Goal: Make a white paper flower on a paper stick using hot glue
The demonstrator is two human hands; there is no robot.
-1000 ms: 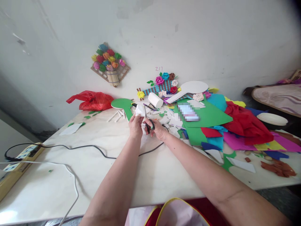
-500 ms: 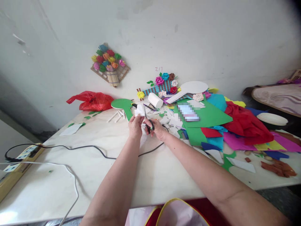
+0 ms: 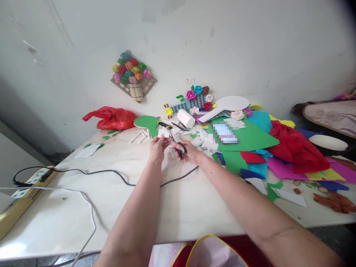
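Observation:
Pinched in my left hand (image 3: 159,149) is a small piece of white paper (image 3: 163,132), held up over the middle of the table. My right hand (image 3: 189,151) grips a pair of black-handled scissors (image 3: 181,150), fingers in the loops. The blades point up and left, close beside the paper; I cannot tell whether they touch it. White paper scraps (image 3: 205,142) lie scattered behind and to the right of my hands. A green paddle-shaped piece (image 3: 146,121) and several white sticks (image 3: 140,135) lie just beyond my left hand.
A white roll (image 3: 185,118) and a phone (image 3: 226,133) on green sheets lie beyond my right hand. Crumpled red paper (image 3: 296,146) is heaped at right, a red plastic bag (image 3: 112,118) at back left. A black cable (image 3: 111,171) crosses the table from a power strip (image 3: 27,198).
The scissors have drawn a little away to the right of the paper. My left hand has shifted slightly left, still pinching the paper. The whole view has swung a little.

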